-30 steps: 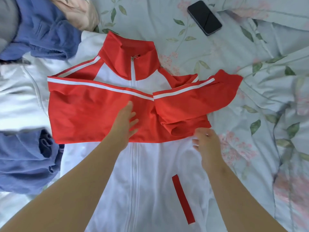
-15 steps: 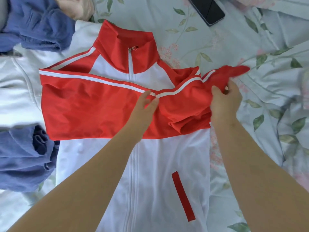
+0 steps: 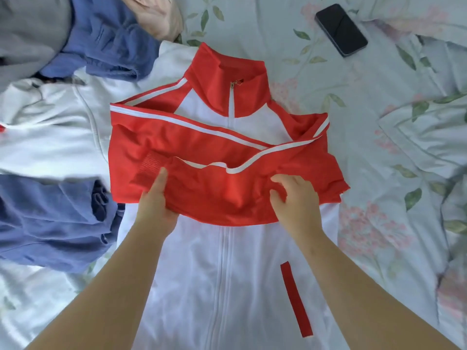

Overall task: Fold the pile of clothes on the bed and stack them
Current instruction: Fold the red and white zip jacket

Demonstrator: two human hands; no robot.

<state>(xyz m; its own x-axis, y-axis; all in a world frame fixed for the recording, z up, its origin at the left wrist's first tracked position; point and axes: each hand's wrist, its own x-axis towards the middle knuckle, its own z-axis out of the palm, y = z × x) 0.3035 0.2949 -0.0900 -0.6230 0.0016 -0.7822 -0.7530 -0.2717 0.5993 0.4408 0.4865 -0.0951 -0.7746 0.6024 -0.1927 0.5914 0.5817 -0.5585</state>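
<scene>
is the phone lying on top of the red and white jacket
No, the black phone lies on the floral bedsheet, up past the collar of the jacket and not touching it.

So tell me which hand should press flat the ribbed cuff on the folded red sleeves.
Left. The left hand pinches the red sleeve right beside the ribbed cuff; the right hand grips fabric across the zipper.
</scene>
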